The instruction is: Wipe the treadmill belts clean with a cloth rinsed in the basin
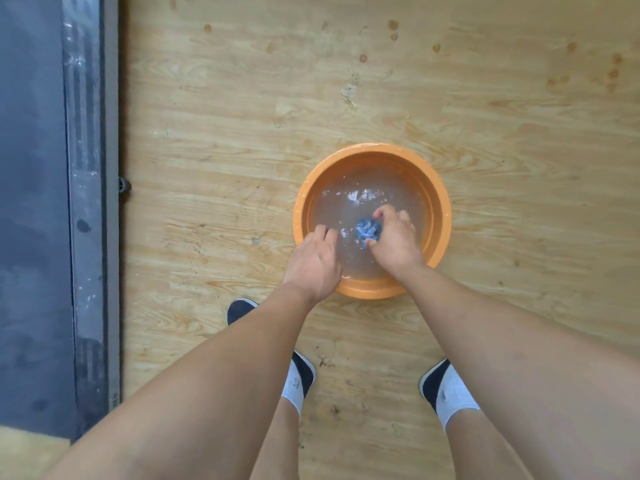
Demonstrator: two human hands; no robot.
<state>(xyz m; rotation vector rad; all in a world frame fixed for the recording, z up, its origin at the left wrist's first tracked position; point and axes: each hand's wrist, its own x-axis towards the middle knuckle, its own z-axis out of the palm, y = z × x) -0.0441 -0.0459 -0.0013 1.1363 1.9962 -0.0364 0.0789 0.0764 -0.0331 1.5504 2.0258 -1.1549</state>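
The right hand gripped the bunched blue cloth in the orange basin's cloudy water. The left hand was at the near rim, its grip unclear. Wringing firmly over the water would likely spare the wooden floor. The treadmill belt lay well apart, leftward.
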